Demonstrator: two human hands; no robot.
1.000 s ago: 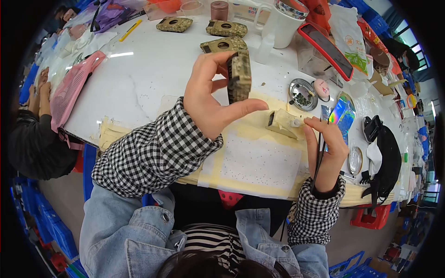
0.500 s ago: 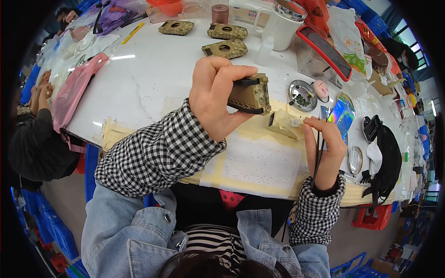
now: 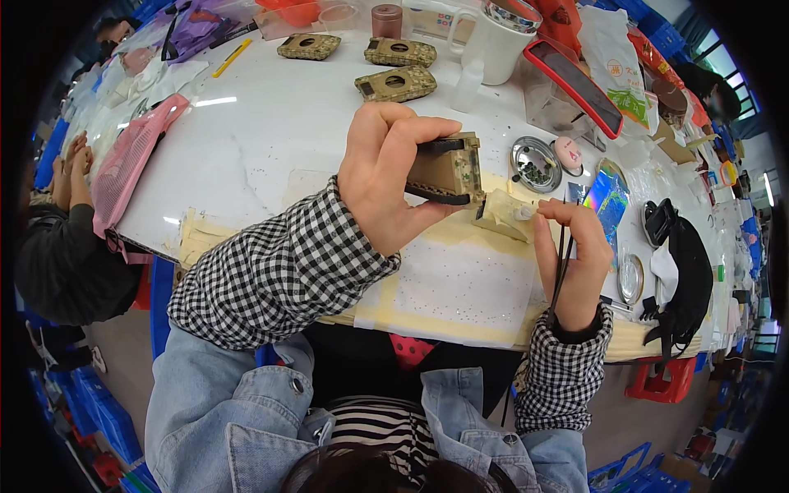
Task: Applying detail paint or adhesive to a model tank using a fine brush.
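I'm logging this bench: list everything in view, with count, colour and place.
Shells: 4, camouflage, three far centre, one held
Mug: 1, white, far side
Phone: 1, red-edged, right of mug
Round dish: 1, silver, right of centre
Block: 1, cream, centre right
Sheet: 1, white, near edge
Pen: 1, yellow, far left
Mesh bag: 1, pink, left
Tool: 1, black, in right hand
Clutter: uncountable, mixed, around edges
Left hand: 1, checked cuff, holding shell
Right hand: 1, checked cuff, beside block

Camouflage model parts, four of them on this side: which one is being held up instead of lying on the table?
The part gripped in the left hand; the other three lie farther back on the white table.
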